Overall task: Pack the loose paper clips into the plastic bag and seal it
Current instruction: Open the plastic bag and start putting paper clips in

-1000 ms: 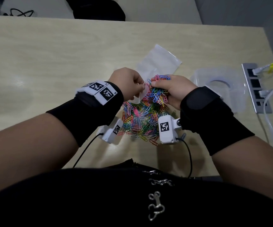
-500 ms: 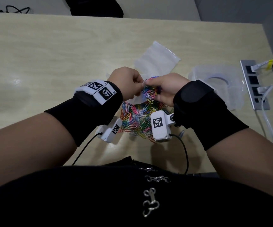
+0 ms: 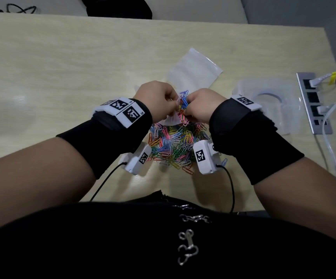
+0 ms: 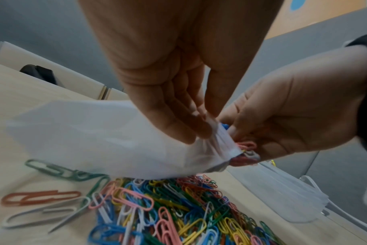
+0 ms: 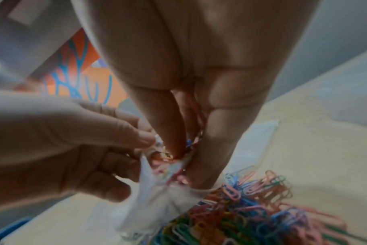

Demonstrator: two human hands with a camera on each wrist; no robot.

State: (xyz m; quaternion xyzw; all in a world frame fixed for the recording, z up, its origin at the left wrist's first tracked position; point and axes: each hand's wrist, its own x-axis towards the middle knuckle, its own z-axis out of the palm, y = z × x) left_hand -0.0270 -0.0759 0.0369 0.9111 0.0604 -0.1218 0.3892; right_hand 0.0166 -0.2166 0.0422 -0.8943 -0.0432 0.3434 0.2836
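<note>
My left hand [image 3: 159, 101] pinches the mouth of the plastic bag [image 4: 94, 140] above the table [image 3: 62, 67], while my right hand [image 3: 200, 106] clutches a bunch of paper clips [image 3: 183, 103] and pushes them in. Most of the pile [image 3: 175, 146] lies loose below; I judge packing barely begun, sealing far off.

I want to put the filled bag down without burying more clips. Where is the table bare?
Bare wood spreads left of the left hand and across the far side of the table beyond the plastic bag. It is crowded near the body, where the paper clip pile lies, and on the right, by the clear lid and power strip.
</note>
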